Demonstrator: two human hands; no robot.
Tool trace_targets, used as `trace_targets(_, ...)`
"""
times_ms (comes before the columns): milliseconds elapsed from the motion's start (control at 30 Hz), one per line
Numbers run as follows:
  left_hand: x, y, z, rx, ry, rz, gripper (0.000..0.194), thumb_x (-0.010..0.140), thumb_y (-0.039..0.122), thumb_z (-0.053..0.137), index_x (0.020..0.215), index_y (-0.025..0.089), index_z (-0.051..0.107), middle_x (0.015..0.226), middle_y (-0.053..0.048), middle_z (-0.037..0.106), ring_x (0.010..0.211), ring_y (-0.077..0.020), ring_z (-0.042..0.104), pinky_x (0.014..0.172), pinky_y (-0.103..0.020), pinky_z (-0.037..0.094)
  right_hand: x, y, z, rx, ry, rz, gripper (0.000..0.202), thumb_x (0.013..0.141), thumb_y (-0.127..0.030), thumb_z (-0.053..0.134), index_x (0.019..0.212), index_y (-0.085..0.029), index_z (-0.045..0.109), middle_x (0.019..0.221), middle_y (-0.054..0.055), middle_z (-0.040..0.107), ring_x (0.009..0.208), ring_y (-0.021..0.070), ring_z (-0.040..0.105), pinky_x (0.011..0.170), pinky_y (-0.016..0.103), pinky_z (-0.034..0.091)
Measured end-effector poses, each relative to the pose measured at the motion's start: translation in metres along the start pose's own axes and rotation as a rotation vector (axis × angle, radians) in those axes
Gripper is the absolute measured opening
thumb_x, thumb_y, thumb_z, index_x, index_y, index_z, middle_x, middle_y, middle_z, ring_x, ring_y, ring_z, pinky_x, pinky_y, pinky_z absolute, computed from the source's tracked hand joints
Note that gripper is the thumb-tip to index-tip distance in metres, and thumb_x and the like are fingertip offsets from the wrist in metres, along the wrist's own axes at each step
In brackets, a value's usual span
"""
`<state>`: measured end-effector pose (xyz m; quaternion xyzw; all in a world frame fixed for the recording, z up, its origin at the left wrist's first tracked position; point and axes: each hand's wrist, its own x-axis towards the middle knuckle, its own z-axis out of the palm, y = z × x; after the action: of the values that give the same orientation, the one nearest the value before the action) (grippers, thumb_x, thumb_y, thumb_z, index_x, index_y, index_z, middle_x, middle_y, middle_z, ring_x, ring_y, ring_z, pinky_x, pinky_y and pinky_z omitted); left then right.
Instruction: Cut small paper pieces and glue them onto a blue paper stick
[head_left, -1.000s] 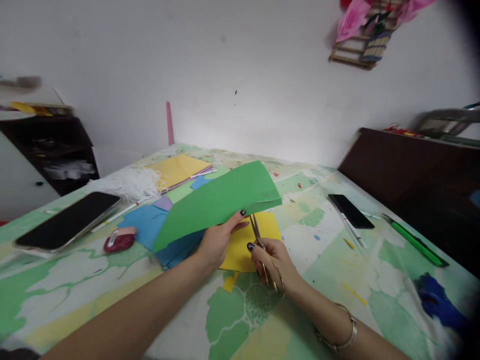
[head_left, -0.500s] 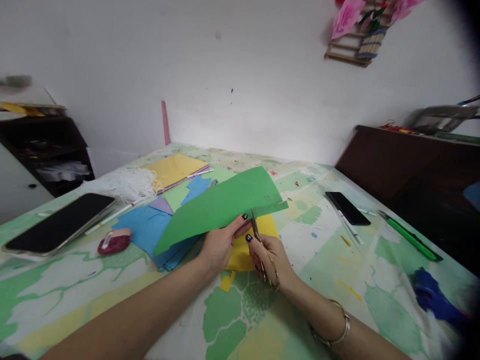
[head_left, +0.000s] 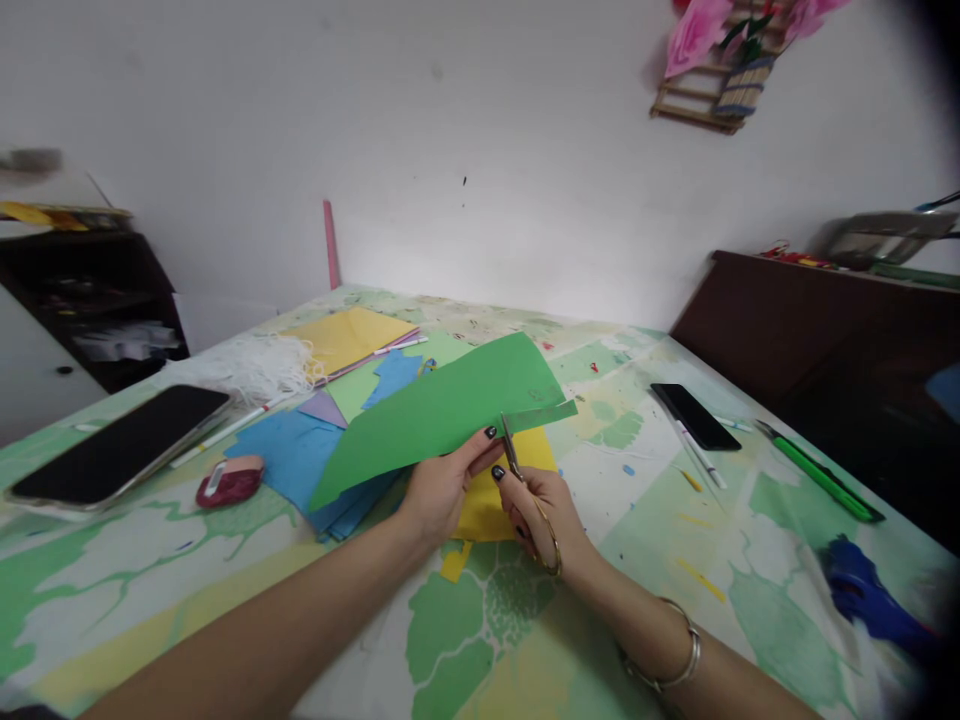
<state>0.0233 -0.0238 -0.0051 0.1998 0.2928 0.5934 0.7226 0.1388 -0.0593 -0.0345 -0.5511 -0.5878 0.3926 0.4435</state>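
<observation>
My left hand [head_left: 446,490] pinches the lower edge of a green paper sheet [head_left: 442,410], thumb on top, and holds it up above the table. In my right hand [head_left: 547,510] is a pair of scissors [head_left: 511,445] with gold-coloured handles. Their blades sit at the sheet's lower edge, just right of my left thumb. From there a narrow strip [head_left: 551,413] hangs partly cut along the right side. Under my hands lies yellow paper [head_left: 480,515]. Blue paper pieces [head_left: 285,455] spread out beneath the green sheet on the left.
A large phone [head_left: 124,445] and a dark red case [head_left: 230,481] lie left. White strings [head_left: 255,370] and a yellow sheet [head_left: 349,335] are behind. To the right are another phone [head_left: 694,415], a green cutter [head_left: 821,470] and a blue object [head_left: 874,595].
The scissor handles have come closer together in my right hand. The green sheet and my left hand stay almost where they were.
</observation>
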Motion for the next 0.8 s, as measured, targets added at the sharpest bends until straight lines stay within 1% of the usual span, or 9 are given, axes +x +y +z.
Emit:
trace_targets(233,0.0007,0.0002,-0.0017,-0.009,-0.012,-0.017,0.012,0.060,0.009,0.074,0.071,0.009,0.071,0.079,-0.006,0.072,0.074,-0.0146,0.067,0.080,-0.027,0.054,0.0003,-0.0054,-0.0028,-0.018,-0.008,0.040,0.046,0.080,-0.055,0.047,0.053,-0.018,0.042,0.038,-0.006,0.033,0.032,0.0062,0.034,0.034,0.018,0.025)
trace_targets(433,0.0012,0.0002,-0.0021,-0.012,-0.016,-0.025,0.010,0.060,0.009,0.074,0.070,0.010,0.070,0.078,-0.005,0.072,0.073,-0.0145,0.067,0.083,-0.029,0.052,0.0012,-0.0052,-0.0038,-0.094,0.002,0.012,0.047,0.081,-0.055,0.045,0.052,-0.018,0.043,0.037,-0.005,0.035,0.033,0.0067,0.035,0.036,0.019,0.026)
trace_targets(633,0.0038,-0.0011,-0.0038,-0.014,-0.039,-0.010,0.014,0.059,0.009,0.075,0.072,0.010,0.070,0.079,-0.004,0.072,0.073,-0.0141,0.067,0.078,-0.027,0.054,0.0016,-0.0022,-0.0036,-0.124,0.006,-0.007,0.049,0.081,-0.057,0.044,0.052,-0.018,0.045,0.036,-0.005,0.034,0.033,0.0070,0.035,0.037,0.019,0.026)
trace_targets(800,0.0037,-0.0008,-0.0036,-0.009,-0.030,-0.011,0.014,0.058,0.009,0.076,0.070,0.010,0.069,0.077,-0.005,0.072,0.071,-0.0140,0.067,0.074,-0.025,0.055,0.0008,-0.0026,-0.0031,-0.150,0.030,-0.007,0.050,0.081,-0.057,0.043,0.051,-0.017,0.045,0.037,-0.004,0.036,0.034,0.0076,0.037,0.037,0.020,0.026)
